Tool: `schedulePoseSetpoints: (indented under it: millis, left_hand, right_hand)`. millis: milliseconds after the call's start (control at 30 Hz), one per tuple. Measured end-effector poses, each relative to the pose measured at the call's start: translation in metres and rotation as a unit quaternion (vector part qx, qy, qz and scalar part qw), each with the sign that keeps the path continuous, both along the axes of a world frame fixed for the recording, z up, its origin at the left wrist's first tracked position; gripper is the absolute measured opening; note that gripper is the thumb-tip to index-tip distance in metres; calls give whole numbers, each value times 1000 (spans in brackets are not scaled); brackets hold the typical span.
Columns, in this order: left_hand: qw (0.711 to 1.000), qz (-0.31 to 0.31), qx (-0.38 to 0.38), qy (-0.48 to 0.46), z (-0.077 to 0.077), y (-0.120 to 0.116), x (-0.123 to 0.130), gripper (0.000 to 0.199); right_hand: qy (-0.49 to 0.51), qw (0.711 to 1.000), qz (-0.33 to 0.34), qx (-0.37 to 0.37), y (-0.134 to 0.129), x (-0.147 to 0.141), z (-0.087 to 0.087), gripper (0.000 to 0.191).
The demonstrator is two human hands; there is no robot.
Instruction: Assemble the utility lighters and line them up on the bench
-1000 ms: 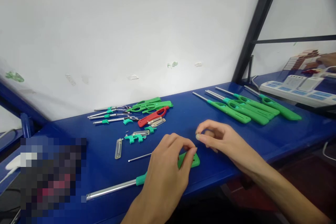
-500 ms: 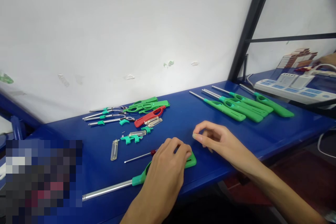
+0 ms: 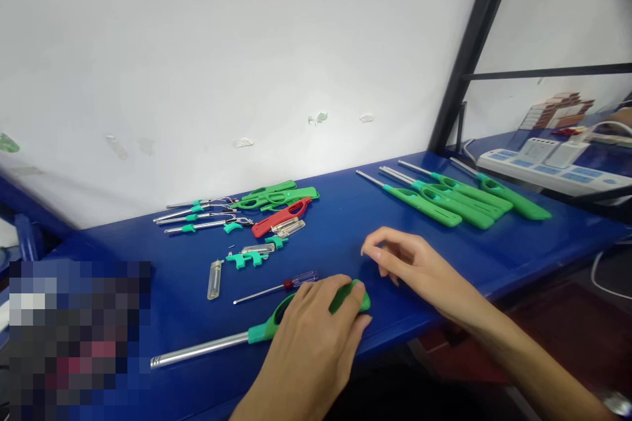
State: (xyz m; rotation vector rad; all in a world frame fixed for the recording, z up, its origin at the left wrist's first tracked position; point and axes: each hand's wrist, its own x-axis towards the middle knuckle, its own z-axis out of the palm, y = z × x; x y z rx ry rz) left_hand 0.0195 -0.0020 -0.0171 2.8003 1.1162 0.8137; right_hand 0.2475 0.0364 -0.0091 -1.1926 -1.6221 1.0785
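Note:
My left hand (image 3: 316, 325) lies over the handle of a green gas lighter (image 3: 364, 302), its fingers wrapped round it. The lighter's metal tube (image 3: 202, 350) points left along the table's front. A screwdriver (image 3: 261, 293) with a clear purple handle lies just behind that hand. Off to the right, my right hand (image 3: 402, 260) hovers over the table with fingers curled and thumb near the index fingertip. Anything between those fingers is too small or hidden to make out.
Several assembled green lighters (image 3: 444, 200) lie at the right. At the back left are metal tubes with wires (image 3: 197, 218), green shells (image 3: 291, 196), a red shell (image 3: 281, 217), clear fuel tanks (image 3: 214, 279) and teal triggers (image 3: 247, 258). A power strip (image 3: 557, 174) stands beyond the frame post.
My left hand has shifted slightly down and its thumb now shows along the lighter's near side, uncovering the screwdriver handle. My right hand has barely moved.

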Motion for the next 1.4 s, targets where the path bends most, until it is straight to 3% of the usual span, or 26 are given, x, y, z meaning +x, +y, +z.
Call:
schedulePoseSetpoints:
  millis: [167,300,533,700,833,933,1033,1167,1267,1400]
  left_hand:
    - [1000,0,11,5,-3,-2,0,30]
    - [1000,3,7,9,-4,-1,3,24]
    - [1000,10,14,11,-7,-1,3,24]
    - [1000,7,4,12,-5,-1,3,27]
    - [1000,8,-3,10,-3,-2,2,24]
    - [999,5,-35,-11,-4,-2,1,27]
    - [997,17,-63,-45,-5,-3,-2,32]
    - [995,23,-61,-71,-4,-3,-4,31]
    - [995,24,-67,-66,-4,-3,-4,30]
    - [996,26,-61,-55,-2,-3,-4,29]
  right_hand:
    - [-60,997,14,36,0,-6,2,32]
    - [-158,978,43,132,6,-24,13,26]
    - [-292,909,233,185,50,-72,51,6]
    - [-341,869,297,201,70,-85,52,11]
    - [-334,884,242,219,58,-67,53,4]
    - [-303,913,166,218,42,-41,63,15]
    - [-201,952,35,228,26,-15,75,18]
    - [-53,960,-104,253,10,9,81,18]
    - [6,961,-119,250,-1,13,76,15]
    - [12,971,-29,236,-10,8,67,14]
